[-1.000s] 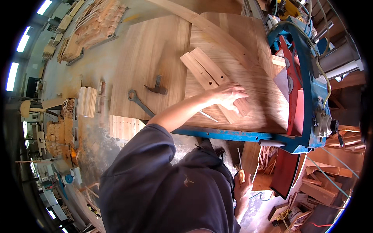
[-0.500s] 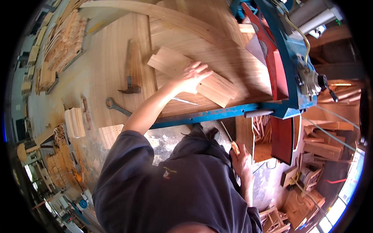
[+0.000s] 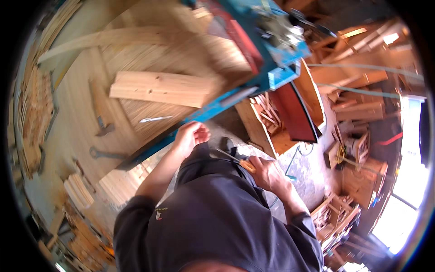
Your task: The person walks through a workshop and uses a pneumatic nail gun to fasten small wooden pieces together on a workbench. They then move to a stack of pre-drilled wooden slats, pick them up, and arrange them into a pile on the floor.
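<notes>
Orange tool handle [image 3: 247, 166], blue rail [image 3: 209, 110]

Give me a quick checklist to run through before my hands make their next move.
1. Right hand gripping the orange-handled tool by its handle: ok.
2. Left hand holding nothing: ok, as far as the blur shows.
3. Pale board lying on the broad wooden surface: ok.
4. Loose items put away: not ok; a hammer, a wrench and a white pen-like item lie out.
5. Tool tip undamaged: cannot tell, too blurred.
</notes>
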`<state>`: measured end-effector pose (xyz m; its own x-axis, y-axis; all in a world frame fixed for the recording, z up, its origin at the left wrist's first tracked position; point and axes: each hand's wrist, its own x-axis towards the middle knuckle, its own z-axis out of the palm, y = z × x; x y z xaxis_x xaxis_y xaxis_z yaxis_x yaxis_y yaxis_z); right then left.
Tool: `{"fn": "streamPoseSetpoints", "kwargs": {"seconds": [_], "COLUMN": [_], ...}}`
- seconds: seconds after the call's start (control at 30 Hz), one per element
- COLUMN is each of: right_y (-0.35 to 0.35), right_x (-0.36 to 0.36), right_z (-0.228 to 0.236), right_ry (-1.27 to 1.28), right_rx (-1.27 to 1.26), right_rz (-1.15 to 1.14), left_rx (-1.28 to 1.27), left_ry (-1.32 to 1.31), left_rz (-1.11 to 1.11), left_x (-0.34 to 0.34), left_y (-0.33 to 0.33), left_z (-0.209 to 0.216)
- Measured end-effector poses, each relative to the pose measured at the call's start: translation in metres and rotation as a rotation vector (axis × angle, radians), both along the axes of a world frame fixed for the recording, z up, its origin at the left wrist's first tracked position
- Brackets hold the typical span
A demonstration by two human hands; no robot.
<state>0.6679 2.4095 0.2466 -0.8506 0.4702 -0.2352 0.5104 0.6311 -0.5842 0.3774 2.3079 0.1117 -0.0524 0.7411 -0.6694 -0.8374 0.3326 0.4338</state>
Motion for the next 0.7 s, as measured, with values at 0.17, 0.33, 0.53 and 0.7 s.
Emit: {"fn": "streamPoseSetpoints", "kwargs": {"seconds": [0.17,0.33,0.53,0.7], "right_y": [0.026,0.017,-0.049,0.012], "right_x": [0.089,0.246,0.447,0.467], "right_z": [-0.039,-0.143,-0.270,-0.306], "right_ry": [-0.198,-0.207,-0.622,-0.289], "right_rx": [0.000,-0.096,-0.053,-0.080], "right_rz": [-0.232,-0.386,-0.690,-1.086], "left_rx": [-0.110,-0.153,-0.374,-0.498], "left_ry": [0.608,0.618,0.827,1.173], "left_rz": [-0.098,-0.140,-0.295,-1.050], "left_x": [0.055,0.094,0.124,0.130], "left_y": [-0.005,-0.048,-0.177,-0.293], "left_z": [-0.041,-0.079,-0.145,-0.172]}}
